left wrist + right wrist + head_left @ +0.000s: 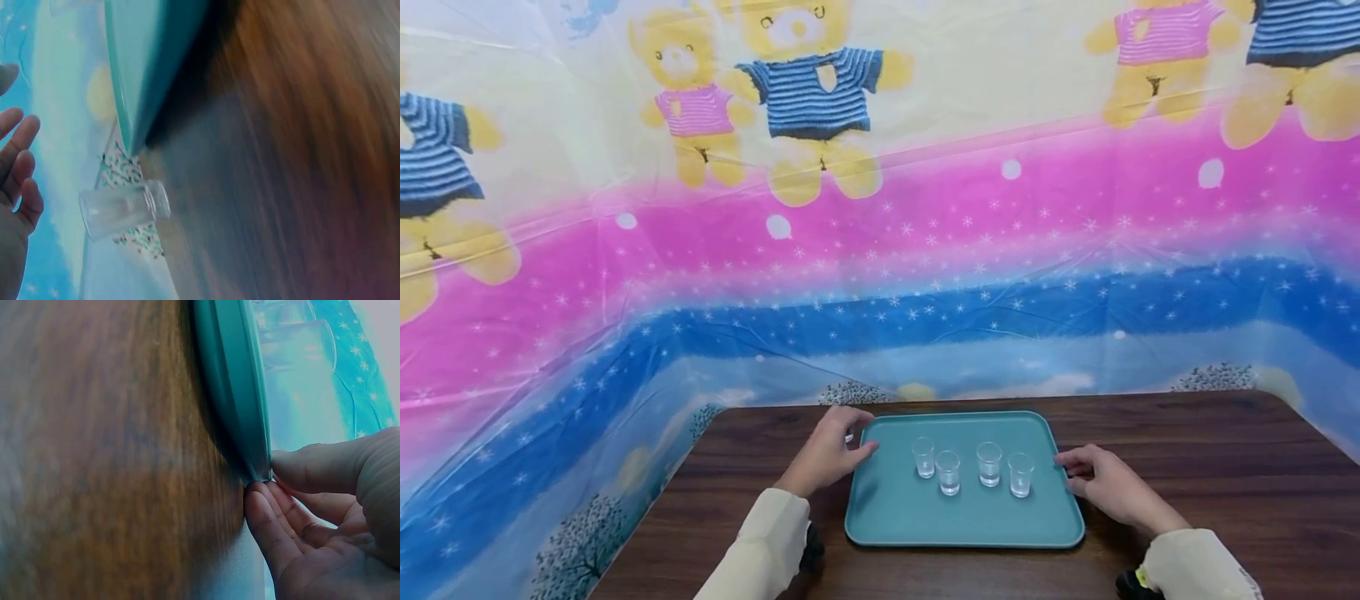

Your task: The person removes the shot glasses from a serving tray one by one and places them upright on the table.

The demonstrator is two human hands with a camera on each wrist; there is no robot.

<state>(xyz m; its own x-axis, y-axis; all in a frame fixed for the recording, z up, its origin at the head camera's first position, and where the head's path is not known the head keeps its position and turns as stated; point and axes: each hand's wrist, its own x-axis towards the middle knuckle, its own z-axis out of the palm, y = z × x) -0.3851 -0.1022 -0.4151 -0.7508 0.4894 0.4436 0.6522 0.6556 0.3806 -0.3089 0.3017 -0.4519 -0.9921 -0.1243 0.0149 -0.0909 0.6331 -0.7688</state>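
Observation:
A teal tray (955, 525) lies on the brown table, with several small clear glasses (989, 467) upright on it. My right hand (1112, 492) pinches the tray's right edge; in the right wrist view the thumb (319, 467) is at the rim and the other fingers are just under it. At the tray's far left corner is my left hand (827, 454), its fingers loosely bent and holding nothing. One more clear glass (125, 209) stands on the table just off the tray's left side, mostly hidden behind the left hand in the head view.
The wooden table (1210, 450) reaches out on both sides of the tray. A cloth backdrop (880, 275) printed with bears and snowflakes hangs right behind the table's far edge and along its sides.

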